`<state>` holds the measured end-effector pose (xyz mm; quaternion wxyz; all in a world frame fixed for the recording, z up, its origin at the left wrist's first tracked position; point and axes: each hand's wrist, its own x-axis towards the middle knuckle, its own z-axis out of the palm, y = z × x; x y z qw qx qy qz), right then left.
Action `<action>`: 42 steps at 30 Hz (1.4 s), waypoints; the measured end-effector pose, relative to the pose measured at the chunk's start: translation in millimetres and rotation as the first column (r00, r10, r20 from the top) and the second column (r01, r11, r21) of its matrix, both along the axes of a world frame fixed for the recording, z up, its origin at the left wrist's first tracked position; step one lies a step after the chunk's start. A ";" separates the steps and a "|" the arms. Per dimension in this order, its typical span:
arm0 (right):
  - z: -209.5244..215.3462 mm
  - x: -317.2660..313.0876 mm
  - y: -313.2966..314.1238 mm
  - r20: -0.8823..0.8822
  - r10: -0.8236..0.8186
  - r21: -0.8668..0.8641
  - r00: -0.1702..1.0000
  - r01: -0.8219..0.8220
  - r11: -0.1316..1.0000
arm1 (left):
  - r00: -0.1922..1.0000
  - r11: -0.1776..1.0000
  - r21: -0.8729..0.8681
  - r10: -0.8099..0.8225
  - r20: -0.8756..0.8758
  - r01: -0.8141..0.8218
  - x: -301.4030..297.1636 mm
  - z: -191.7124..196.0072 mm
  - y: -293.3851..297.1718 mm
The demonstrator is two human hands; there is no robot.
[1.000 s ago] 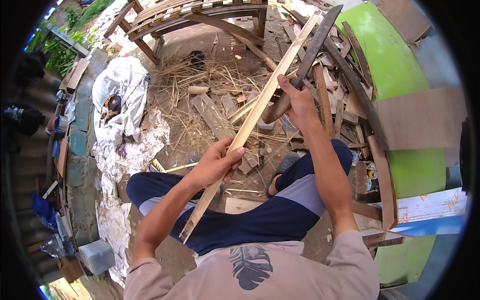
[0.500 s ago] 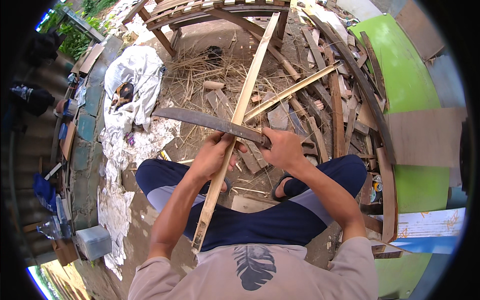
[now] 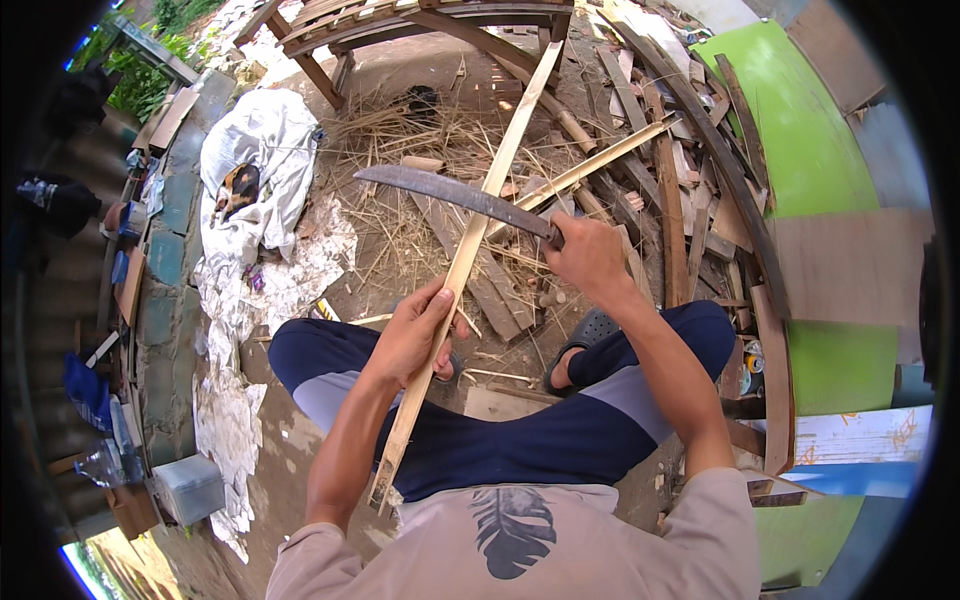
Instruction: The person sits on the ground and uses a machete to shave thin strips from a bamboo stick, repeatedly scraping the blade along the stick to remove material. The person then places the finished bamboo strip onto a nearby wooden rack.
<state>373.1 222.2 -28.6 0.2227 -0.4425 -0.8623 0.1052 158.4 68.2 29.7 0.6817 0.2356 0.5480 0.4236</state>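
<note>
My left hand (image 3: 416,335) is closed round a long split bamboo strip (image 3: 512,140), which slants from my lap out toward the slatted bench. In my right hand (image 3: 592,258) is the handle of a machete (image 3: 425,190) with a dark, slightly curved blade. The blade lies crosswise over the strip, beyond my left hand, with its tip pointing left. Whether its edge touches the strip I cannot tell. A second bamboo strip (image 3: 610,157) lies on the scrap pile, running to the far right from behind the held one.
Thin shavings (image 3: 400,130) litter the ground ahead. A slatted wooden bench (image 3: 350,35) stands at the far side. Scrap boards (image 3: 672,200) and a green panel (image 3: 810,150) are on the right. On the left, a calico cat (image 3: 240,190) lies on white cloth (image 3: 285,130).
The machete and my right hand have moved outward along the strip and to the right. My left hand has shifted a little nearer to my body, still on the strip.
</note>
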 end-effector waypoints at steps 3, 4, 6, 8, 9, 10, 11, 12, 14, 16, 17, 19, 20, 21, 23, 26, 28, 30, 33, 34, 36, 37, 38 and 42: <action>-0.4 -1.5 2.0 0.006 0.018 0.007 1.000 -0.018 1.000 | 1.000 1.000 0.002 0.015 0.023 -0.015 -2.4 -6.2 -2.8; -1.9 -4.3 -5.7 0.012 0.058 -0.011 0.998 -0.058 0.998 | 1.000 1.000 -0.007 0.028 0.006 -0.028 -2.3 -7.0 -1.8; -7.8 -12.6 -22.6 -0.019 0.163 0.010 0.986 -0.163 0.987 | 0.998 0.998 -0.033 0.057 -0.037 -0.059 -1.7 -8.4 0.2; -2.7 -15.6 -31.6 0.029 0.182 -0.029 0.983 -0.181 0.983 | 0.996 0.996 -0.024 0.085 -0.029 -0.086 -2.9 -11.3 -2.2; -0.8 -16.4 -34.3 0.053 0.190 -0.050 0.980 -0.187 0.981 | 0.995 0.995 -0.020 0.098 -0.025 -0.098 -3.5 -12.7 -4.5; -3.6 -16.1 -28.2 0.047 0.150 -0.042 0.987 -0.148 0.988 | 0.996 0.996 -0.013 0.084 -0.017 -0.085 -4.9 -13.4 -7.4; -8.0 -10.4 -14.5 0.044 0.102 -0.036 0.994 -0.100 0.994 | 0.998 0.998 -0.007 0.062 -0.006 -0.062 -5.1 -14.1 -9.8; -10.4 -5.4 -0.5 0.041 0.055 -0.026 0.998 -0.054 0.998 | 0.999 0.999 0.003 0.042 0.006 -0.042 -6.3 -13.4 -12.1; -12.7 3.9 25.2 0.042 -0.021 0.006 0.999 0.021 1.000 | 1.000 0.999 -0.032 0.003 -0.017 -0.003 -9.2 -12.2 -16.9; -14.9 8.2 29.1 0.074 -0.055 -0.006 0.996 0.056 0.998 | 1.000 0.999 -0.038 -0.011 -0.024 0.010 -10.9 -14.2 -17.8; -12.4 1.6 23.0 0.085 0.002 -0.042 0.996 0.001 0.999 | 1.000 1.000 -0.026 0.007 -0.023 -0.008 -13.2 -18.3 -17.7; -11.2 -9.8 -2.7 0.112 0.115 -0.124 0.987 -0.101 0.987 | 0.998 0.998 -0.017 0.063 -0.021 -0.064 -11.4 -22.2 -17.6; -14.4 -14.7 -16.1 0.075 0.190 -0.109 0.979 -0.181 0.977 | 0.995 0.995 -0.019 0.097 -0.026 -0.097 -9.9 -22.6 -16.1; -13.8 -16.3 -19.1 0.079 0.200 -0.101 0.977 -0.192 0.976 | 0.991 0.991 -0.020 0.131 -0.032 -0.131 -9.8 -23.0 -15.7; -12.0 -17.2 -24.3 0.084 0.218 -0.091 0.972 -0.210 0.973 | 0.997 0.997 -0.017 0.078 -0.028 -0.078 -16.5 -27.0 -19.1; -27.7 -1.1 19.3 0.100 0.040 -0.050 0.994 -0.035 0.998 | 0.997 0.999 -0.037 0.018 -0.075 -0.021 -13.8 -16.2 -24.7; -29.3 7.4 32.7 0.104 -0.043 -0.037 0.994 0.047 0.998 | 0.995 0.999 -0.041 0.002 -0.101 -0.006 -13.0 -12.7 -30.3; -23.8 7.1 39.0 0.107 -0.049 -0.068 0.993 0.056 0.996 | 0.995 0.999 -0.032 -0.001 -0.104 -0.002 -15.2 -15.2 -34.1; -22.1 -7.2 12.8 0.110 0.072 -0.071 0.991 -0.064 0.995 | 0.994 0.999 -0.030 0.025 -0.102 -0.028 -18.4 -15.0 -35.6; -16.7 -11.0 10.9 0.170 0.090 -0.090 0.981 -0.076 0.993 | 0.992 0.999 -0.021 0.023 -0.127 -0.026 -19.3 -14.4 -37.5; -30.4 -3.1 29.8 0.141 0.003 -0.060 0.990 0.006 0.998 | 0.986 1.000 -0.012 -0.004 -0.167 0.002 -16.6 -11.6 -42.6; -37.4 4.8 42.9 0.127 -0.045 -0.047 0.991 0.051 0.998 | 0.985 0.999 -0.018 -0.032 -0.169 0.029 -15.4 -10.7 -46.7; -39.5 10.8 54.7 0.070 -0.141 -0.107 0.988 0.148 0.983 | 0.983 0.998 -0.023 -0.053 -0.177 0.050 -16.7 -9.2 -51.2; -47.8 26.4 85.3 0.221 -0.266 -0.128 0.938 0.298 0.946 | 0.980 0.994 -0.040 -0.105 -0.169 0.100 -18.2 -11.3 -63.3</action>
